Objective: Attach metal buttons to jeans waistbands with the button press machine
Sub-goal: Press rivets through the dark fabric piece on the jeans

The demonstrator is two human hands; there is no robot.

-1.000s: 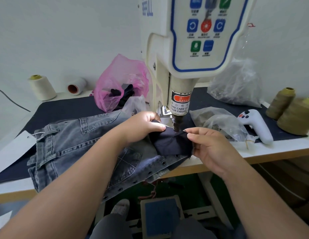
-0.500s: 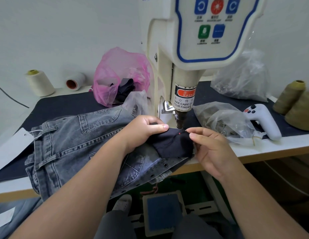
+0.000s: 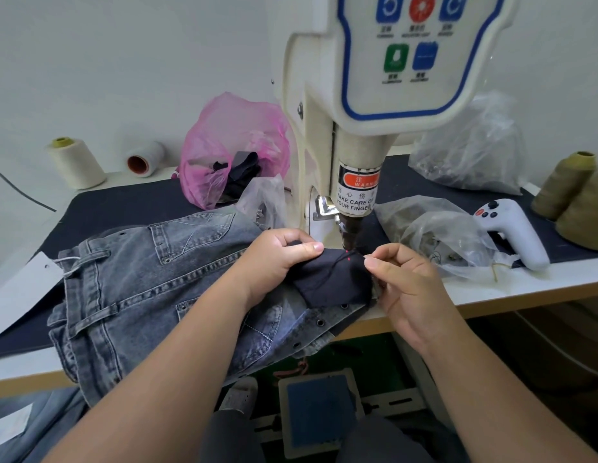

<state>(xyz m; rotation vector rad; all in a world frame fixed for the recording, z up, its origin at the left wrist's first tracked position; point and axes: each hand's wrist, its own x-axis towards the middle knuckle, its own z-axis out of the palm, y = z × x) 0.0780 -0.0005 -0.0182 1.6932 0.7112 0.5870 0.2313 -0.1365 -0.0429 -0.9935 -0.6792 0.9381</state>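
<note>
Grey jeans [image 3: 140,282] lie across the table, their dark inner waistband flap [image 3: 334,279] folded up beneath the punch [image 3: 349,230] of the cream button press machine [image 3: 324,128]. A red laser dot shows on the dark fabric. My left hand [image 3: 280,253] grips the flap's left edge, thumb on top. My right hand [image 3: 404,282] pinches the flap's right edge between thumb and fingers. Both hands sit close to the punch, one on each side.
A pink bag [image 3: 230,152] of dark scraps stands behind the jeans. Clear bags [image 3: 434,235] with metal parts and a white controller [image 3: 514,232] lie right of the machine. Thread cones [image 3: 77,163] stand at both ends. A blue foot pedal [image 3: 319,409] sits under the table.
The view has tilted down slightly. Both hands have kept their hold and shifted the dark flap a little under the punch, and the red dot now falls on the fabric.
</note>
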